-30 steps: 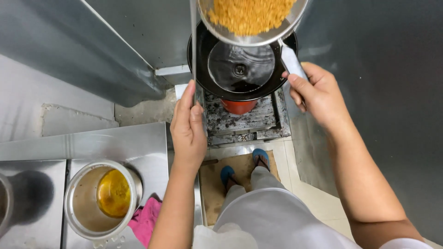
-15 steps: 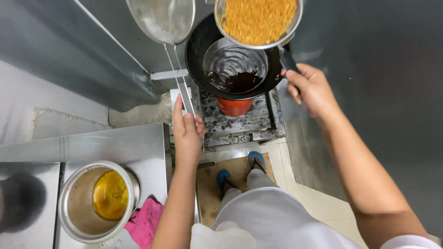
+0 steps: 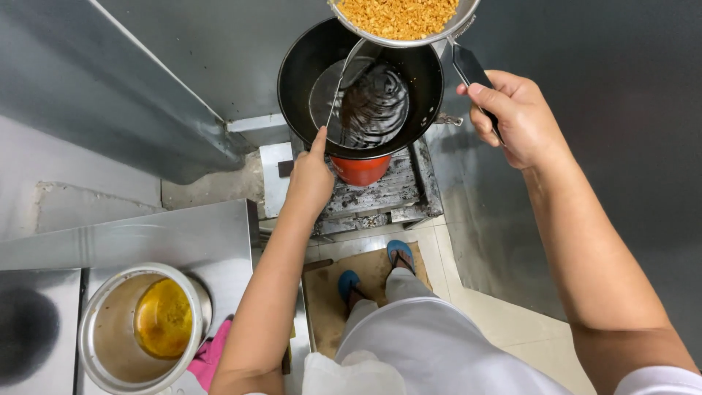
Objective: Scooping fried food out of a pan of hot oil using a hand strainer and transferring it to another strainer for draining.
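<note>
Overhead, right hand [image 3: 515, 117] closed on strainer [image 3: 402, 18] handle, left hand [image 3: 311, 175] gripping ladle [image 3: 344, 80] in wok [image 3: 362, 88]; strainer is best kept level above the oil.

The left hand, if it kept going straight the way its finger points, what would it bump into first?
Most likely the near rim of the black wok, then the dark liquid inside. The left hand holds a thin metal handle already reaching over that rim. Depth is hard to judge from above.
</note>
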